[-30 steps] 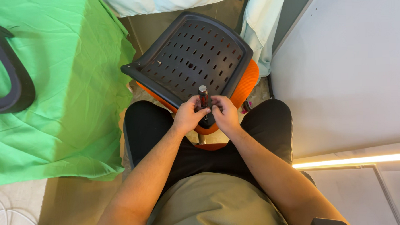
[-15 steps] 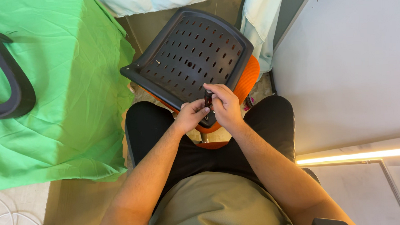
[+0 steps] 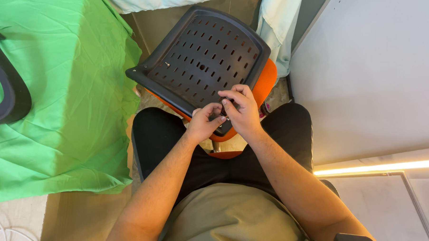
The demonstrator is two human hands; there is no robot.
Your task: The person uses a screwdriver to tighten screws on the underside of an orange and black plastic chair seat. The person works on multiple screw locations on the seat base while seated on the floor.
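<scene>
From the head camera, looking straight down: the left hand point(image 3: 204, 123) and the right hand point(image 3: 241, 110) are pressed together at the near edge of a black perforated chair panel point(image 3: 200, 59), which lies tilted over an orange chair part point(image 3: 265, 78) just beyond the knees. Both hands are curled in, fingertips meeting around a small dark object point(image 3: 225, 111) — too little of it shows to say what kind of piece it is, but a glint of metal sits right where the fingers pinch. The left hand's thumb and forefinger close on it from the left; the right hand cups over it from above and the right, fingers bent, knuckles up. So both are grasping, neither loose. That little piece sits right at the panel's near rim, between the two hands, touching or nearly touching the plastic; which of the two, I cannot tell. A small pale fastener point(image 3: 166, 64) pokes up from the panel far ahead and to the left of the hands. Left of the left forearm spreads a green cloth point(image 3: 57, 102), with a black curved armrest point(image 3: 6, 89) lying on it well away. By my reading, this looks like fine fingertip work on a fitting at the panel's edge, the sort of thing that calls for a steady pinch and small turns rather than force.
</scene>
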